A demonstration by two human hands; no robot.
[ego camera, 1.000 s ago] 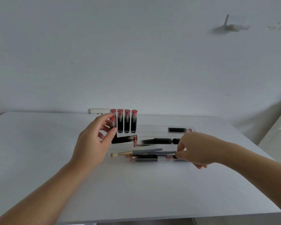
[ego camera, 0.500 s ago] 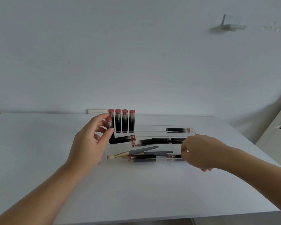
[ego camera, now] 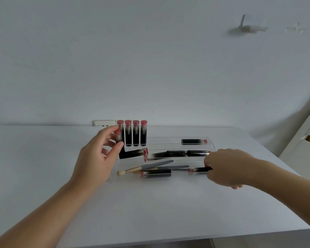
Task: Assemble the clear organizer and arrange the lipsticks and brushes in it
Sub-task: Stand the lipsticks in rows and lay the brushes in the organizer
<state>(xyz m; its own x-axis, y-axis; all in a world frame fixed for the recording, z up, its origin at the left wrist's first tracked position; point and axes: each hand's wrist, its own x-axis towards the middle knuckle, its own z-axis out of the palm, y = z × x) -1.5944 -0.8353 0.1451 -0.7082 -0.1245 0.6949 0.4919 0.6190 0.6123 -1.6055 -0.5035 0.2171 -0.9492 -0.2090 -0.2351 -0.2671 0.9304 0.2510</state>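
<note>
Now the left hand (ego camera: pixel 97 158) pinches a lipstick (ego camera: pixel 117 136) upright at the left end of the clear organizer (ego camera: pixel 168 158) on the white table (ego camera: pixel 43 158) — right beside four standing lipsticks (ego camera: pixel 132 133). The right hand (ego camera: pixel 224 167) grips another lipstick (ego camera: pixel 198 170) lying in the front row, near two brushes (ego camera: pixel 150 166).

I see my left hand (ego camera: pixel 98 158) blocking the organizer's (ego camera: pixel 211 145) left end, pinching an upright lipstick (ego camera: pixel 117 136) beside four standing ones (ego camera: pixel 132 133). My right hand (ego camera: pixel 224 167) covers the right end of the front tier. The back tier is open between the standing row and one lying lipstick (ego camera: pixel 193 141). Brushes (ego camera: pixel 147 167) and lying lipsticks crowd the front and middle tiers. The table (ego camera: pixel 43 158) lies bare left and in front.
</note>
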